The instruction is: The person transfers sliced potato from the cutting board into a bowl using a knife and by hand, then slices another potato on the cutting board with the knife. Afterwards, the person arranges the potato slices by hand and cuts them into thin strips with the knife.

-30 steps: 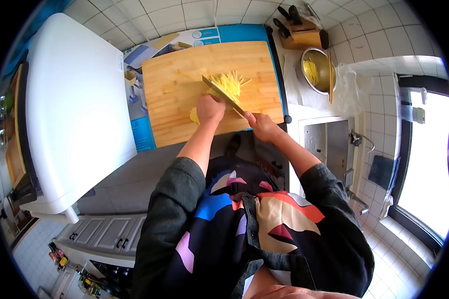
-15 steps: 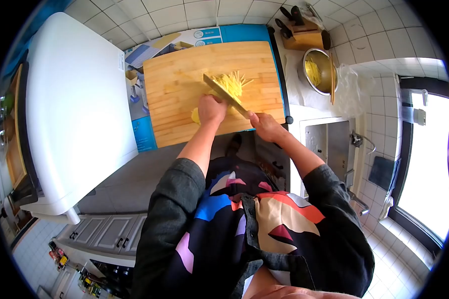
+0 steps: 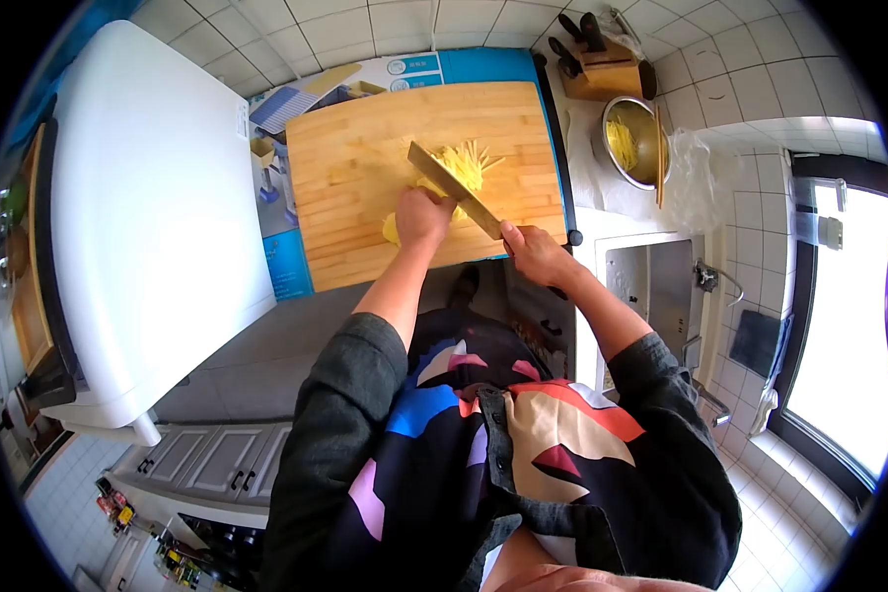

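Note:
My right hand [image 3: 538, 254] grips the handle of a cleaver [image 3: 452, 185], whose broad blade slants up and left across the cutting board [image 3: 345, 158]. Against the near side of the blade, my left hand [image 3: 424, 217] has its fingers curled down on potato, mostly hidden under them. Beyond the blade lies a loose pile of yellow potato strips [image 3: 476, 160]. Some potato slices [image 3: 390, 229] show at the left of my left wrist.
Right of the board stands a metal bowl [image 3: 646, 180] with yellow strips in it and chopsticks [image 3: 660, 153] across its rim. Behind it is a knife block [image 3: 607, 77]. A sink [image 3: 661, 286] is at the right, a white appliance [image 3: 158, 217] at the left.
The cleaver has shifted slightly to the right, and its blade shows more of its broad face. My left hand stays beside the blade.

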